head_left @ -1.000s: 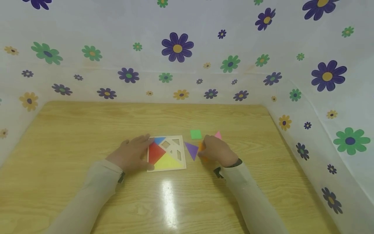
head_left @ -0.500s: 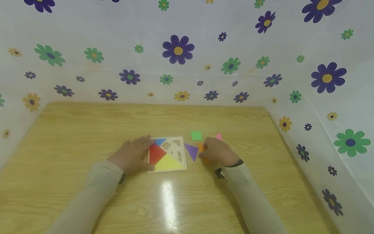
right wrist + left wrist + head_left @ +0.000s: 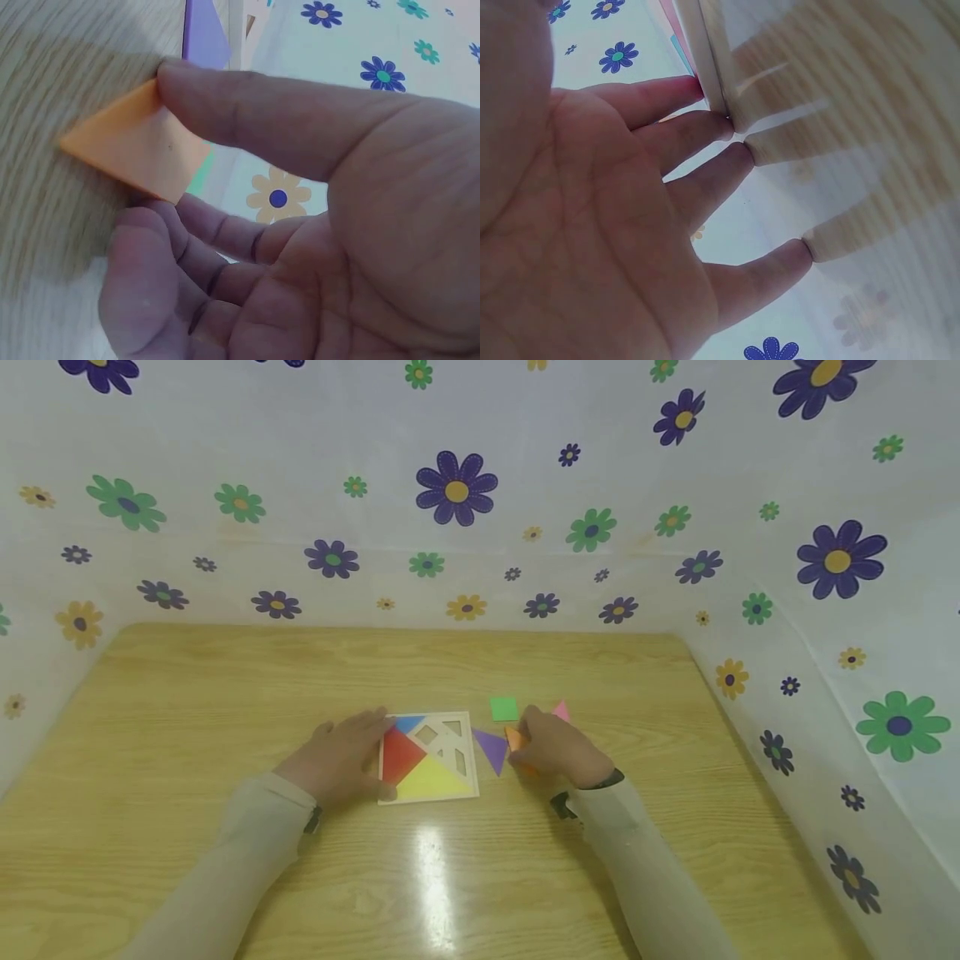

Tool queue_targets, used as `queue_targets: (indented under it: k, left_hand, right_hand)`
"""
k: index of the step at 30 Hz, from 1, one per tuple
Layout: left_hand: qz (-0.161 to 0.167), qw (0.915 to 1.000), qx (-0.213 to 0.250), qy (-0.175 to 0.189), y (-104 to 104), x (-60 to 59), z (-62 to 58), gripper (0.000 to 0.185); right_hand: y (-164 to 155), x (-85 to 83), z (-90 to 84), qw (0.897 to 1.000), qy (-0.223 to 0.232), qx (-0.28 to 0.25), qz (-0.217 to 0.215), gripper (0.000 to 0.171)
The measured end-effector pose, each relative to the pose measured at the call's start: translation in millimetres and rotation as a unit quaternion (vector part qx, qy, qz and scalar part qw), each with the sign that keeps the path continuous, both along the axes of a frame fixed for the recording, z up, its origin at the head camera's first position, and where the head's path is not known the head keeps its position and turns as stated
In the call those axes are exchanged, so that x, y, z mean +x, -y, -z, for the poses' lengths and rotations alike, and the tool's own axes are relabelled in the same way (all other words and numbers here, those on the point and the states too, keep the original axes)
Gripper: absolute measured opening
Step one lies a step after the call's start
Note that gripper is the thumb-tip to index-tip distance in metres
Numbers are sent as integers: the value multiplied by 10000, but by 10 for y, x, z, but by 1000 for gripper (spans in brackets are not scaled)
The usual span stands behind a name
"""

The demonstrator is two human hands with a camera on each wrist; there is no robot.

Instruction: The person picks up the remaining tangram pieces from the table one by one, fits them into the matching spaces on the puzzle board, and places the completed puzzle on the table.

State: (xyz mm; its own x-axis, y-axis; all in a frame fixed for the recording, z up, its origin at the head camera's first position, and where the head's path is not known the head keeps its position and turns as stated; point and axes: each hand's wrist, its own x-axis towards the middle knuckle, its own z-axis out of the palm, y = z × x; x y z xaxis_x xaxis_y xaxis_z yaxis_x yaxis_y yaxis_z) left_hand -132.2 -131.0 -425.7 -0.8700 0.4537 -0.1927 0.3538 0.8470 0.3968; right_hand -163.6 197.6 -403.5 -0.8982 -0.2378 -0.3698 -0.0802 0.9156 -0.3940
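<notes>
Brace-and-Pinch Hold

The left hand (image 3: pixel 337 758) spreads wide along the left edge of the puzzle board (image 3: pixel 473 770), apparently to prevent sliding. The right hand (image 3: pixel 558 747) pinches the orange piece (image 3: pixel 142 142) by its edges, probably to keep its face free. The piece sits right of the board, just beside the purple triangle (image 3: pixel 492 750); table contact cannot be determined.

Wood-grain tbl (image 3: pixel 225 677) w/ bright glare streak (image 3: pixel 433 885) — white flower-print sheeting (image 3: pixel 510 502) at back & both sides.
</notes>
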Motion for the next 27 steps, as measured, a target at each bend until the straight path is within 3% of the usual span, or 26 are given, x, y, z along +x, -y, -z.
queue_targets:
  k: [8,21,27]
  left_hand:
    - [8,10000,-66,-62,1,-6,17,98]
    - [-51,10000,-57,55,-19,-18,31,100]
    - [-53,10000,-82,8,-22,3,6,99]
  right_hand:
    - [-39,-22,14,9982,-458,-224,-325,21]
    - [-22,-41,-14,9976,-363,-573,135,18]
    - [6,-30,-65,9974,-489,-518,138,16]
